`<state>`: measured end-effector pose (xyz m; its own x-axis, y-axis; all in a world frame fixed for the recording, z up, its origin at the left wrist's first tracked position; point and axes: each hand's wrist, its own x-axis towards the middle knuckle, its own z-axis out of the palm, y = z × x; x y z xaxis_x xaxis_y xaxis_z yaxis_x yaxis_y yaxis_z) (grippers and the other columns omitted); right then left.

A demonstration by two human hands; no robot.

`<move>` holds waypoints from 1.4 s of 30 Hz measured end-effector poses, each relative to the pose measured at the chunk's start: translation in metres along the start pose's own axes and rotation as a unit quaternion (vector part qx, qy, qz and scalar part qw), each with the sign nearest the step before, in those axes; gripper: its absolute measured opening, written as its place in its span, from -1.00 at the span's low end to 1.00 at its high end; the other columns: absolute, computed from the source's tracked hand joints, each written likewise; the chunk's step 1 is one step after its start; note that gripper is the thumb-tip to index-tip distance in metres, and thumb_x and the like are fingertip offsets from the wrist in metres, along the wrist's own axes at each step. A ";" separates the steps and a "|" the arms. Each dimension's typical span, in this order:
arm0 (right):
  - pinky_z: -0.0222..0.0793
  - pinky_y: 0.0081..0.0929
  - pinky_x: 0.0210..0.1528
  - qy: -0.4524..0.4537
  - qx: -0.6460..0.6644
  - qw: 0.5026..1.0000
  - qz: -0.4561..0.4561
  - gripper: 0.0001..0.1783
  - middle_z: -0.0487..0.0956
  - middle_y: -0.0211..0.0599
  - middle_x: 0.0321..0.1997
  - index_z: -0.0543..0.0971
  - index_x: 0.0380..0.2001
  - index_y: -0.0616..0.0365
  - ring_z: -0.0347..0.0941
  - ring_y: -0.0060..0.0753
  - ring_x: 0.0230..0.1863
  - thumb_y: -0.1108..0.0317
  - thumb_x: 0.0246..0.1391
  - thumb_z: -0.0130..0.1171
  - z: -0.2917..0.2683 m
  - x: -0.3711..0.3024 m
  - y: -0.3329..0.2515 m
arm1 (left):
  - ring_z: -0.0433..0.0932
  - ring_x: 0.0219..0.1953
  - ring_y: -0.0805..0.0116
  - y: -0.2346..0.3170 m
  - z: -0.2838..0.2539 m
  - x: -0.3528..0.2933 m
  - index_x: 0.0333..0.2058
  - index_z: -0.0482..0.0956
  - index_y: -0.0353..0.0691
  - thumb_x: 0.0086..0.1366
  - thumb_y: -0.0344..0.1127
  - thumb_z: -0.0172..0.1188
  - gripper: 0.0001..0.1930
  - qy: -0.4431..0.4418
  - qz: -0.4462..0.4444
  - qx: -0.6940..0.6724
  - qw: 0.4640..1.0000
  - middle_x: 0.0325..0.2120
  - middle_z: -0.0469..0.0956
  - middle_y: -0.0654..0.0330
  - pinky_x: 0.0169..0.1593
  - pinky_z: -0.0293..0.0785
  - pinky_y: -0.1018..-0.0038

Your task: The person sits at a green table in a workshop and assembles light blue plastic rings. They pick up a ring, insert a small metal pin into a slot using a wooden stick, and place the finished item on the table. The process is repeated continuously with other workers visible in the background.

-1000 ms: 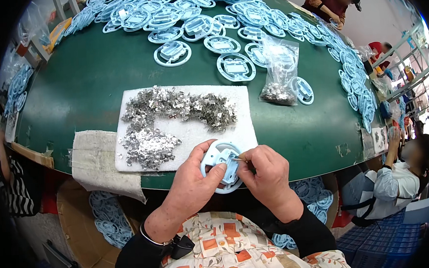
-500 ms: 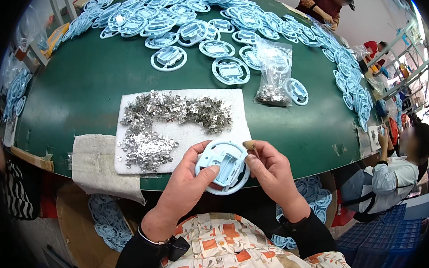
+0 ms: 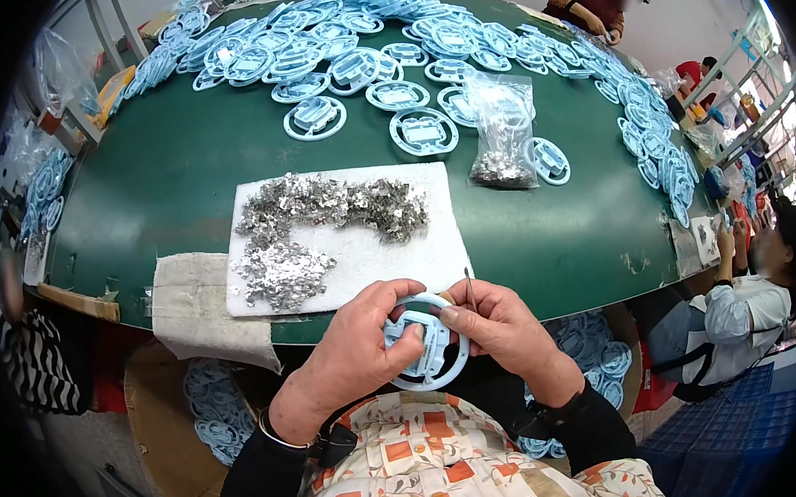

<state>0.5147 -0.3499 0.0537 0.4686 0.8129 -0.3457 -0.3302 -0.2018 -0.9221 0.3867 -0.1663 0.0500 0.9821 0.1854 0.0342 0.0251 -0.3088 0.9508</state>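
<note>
A light-blue plastic ring-shaped housing (image 3: 432,355) with a rectangular compartment in its middle is gripped by my left hand (image 3: 358,345), just off the table's near edge. The thumb of that hand presses on the compartment. My right hand (image 3: 506,328) is closed around a thin metal tool (image 3: 469,290) whose tip points up and away. Its thumb and finger also meet the ring's right upper rim. Small silvery metal clips (image 3: 287,272) lie heaped on a white foam sheet (image 3: 399,271) beyond my hands. Whatever lies under my right fingertips is hidden.
Many blue housings (image 3: 423,132) cover the green table's (image 3: 186,161) far side. A clear bag (image 3: 500,140) of metal pieces stands beyond the foam. A cloth (image 3: 207,303) hangs over the near edge. Boxes (image 3: 169,431) of housings sit below. Co-workers (image 3: 734,312) are at the right.
Both hands and the blue housing have moved slightly down, toward my body. The housing is turned and tilted differently, and the tool now points more upright. The left thumb has shifted onto the compartment.
</note>
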 end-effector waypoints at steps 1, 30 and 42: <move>0.23 -0.78 -0.52 -0.002 0.026 1.000 0.001 -0.71 0.54 -0.55 -0.40 0.56 -0.05 0.22 0.33 -0.83 -0.52 0.20 0.41 0.16 0.002 -0.001 -0.002 | 0.61 -0.17 0.32 -0.003 0.002 -0.002 0.14 0.45 -0.43 0.33 -0.31 0.16 -0.54 0.005 -0.005 -0.017 1.000 -0.15 0.58 0.01 -0.08 0.57 0.40; 0.45 -0.48 -0.35 0.053 -0.390 0.901 -0.185 -0.79 0.62 -0.25 -0.38 0.67 -0.18 0.25 0.51 -0.45 -0.45 0.44 0.11 0.38 0.013 0.039 -0.039 | 0.56 0.06 0.46 -0.028 -0.014 -0.039 0.29 0.27 -0.35 0.38 -0.39 0.25 -0.43 -0.019 -0.165 -0.484 0.859 0.01 0.54 0.14 0.14 0.54 0.48; 0.55 -0.13 -0.18 -0.017 -0.527 0.811 -0.255 -0.81 0.61 -0.16 -0.22 0.65 -0.18 0.10 0.61 0.04 -0.23 0.43 0.10 0.27 0.054 0.118 -0.045 | 0.54 0.02 0.52 -0.032 -0.031 -0.054 0.30 0.23 -0.37 0.45 -0.42 0.14 -0.49 0.000 -0.177 -0.418 0.891 0.01 0.53 0.16 0.08 0.54 0.51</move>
<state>0.5404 -0.2158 0.0640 0.2956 0.9483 0.1158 0.7910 -0.1750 -0.5862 0.3266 -0.1371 0.0270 0.9404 0.1327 -0.3131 0.1853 0.5722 0.7989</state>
